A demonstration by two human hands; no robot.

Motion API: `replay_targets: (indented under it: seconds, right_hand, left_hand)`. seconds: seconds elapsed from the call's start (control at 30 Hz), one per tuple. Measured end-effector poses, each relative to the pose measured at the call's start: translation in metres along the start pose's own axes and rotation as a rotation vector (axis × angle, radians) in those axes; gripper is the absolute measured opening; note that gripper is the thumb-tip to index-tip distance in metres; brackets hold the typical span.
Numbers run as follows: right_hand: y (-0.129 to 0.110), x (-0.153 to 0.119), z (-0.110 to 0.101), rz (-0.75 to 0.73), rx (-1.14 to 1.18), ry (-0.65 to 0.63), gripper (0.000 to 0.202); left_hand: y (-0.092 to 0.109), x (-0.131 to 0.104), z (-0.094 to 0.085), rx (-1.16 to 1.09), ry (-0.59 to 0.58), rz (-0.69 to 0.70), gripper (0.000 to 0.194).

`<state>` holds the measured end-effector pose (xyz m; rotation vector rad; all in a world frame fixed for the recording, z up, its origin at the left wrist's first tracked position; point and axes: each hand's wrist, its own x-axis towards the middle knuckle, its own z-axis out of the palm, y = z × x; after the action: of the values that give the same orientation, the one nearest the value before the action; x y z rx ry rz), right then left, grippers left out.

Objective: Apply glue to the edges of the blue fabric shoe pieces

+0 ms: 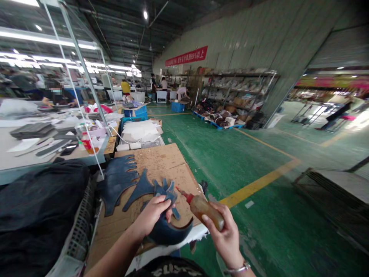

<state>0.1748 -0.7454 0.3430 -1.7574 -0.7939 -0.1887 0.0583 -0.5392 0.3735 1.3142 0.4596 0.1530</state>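
Note:
My left hand (158, 211) is closed on a dark blue cut piece (170, 193), held above a cardboard sheet (164, 157). In my right hand (223, 227) is a squeeze bottle (204, 211) with amber contents and a red nozzle, its tip pointing up and left, close to the held piece but apart from it. A curved blue piece (170, 232) lies below my left hand. Flat on the cardboard to the left rest another blue piece (141, 187) and an overlapping row of blue pieces (118, 181).
Black cloth (37, 215) fills a crate at the left. Behind it, a worktable (8, 156) holds grey pieces, a phone and a red-labelled bottle (87, 143). White sheets (140, 130) lie beyond the cardboard. A wire rack (331, 192) stands right. Several people work farther back.

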Motion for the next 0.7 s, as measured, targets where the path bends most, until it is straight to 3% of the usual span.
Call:
replay_targets:
  seconds: [0.1,0.3,0.5,0.7]
  right_hand:
    - [0.0,-0.001,-0.004,0.018,0.017,0.022,0.029]
    - [-0.002,-0.001,-0.002,-0.109,0.021,-0.084,0.028]
    - [0.001,-0.002,-0.005,0.031,0.037,0.029,0.027]
    - [-0.007,-0.005,-0.003,-0.031,0.131,-0.065,0.027]
  left_hand:
    - [0.0,0.001,0.0,0.012,0.01,-0.006,0.041]
    - [0.006,0.001,0.004,0.082,-0.055,0.013,0.04]
    - [0.006,0.0,0.002,0.11,-0.05,0.012,0.041]
    - [0.01,-0.002,0.002,0.171,-0.106,0.063,0.037]
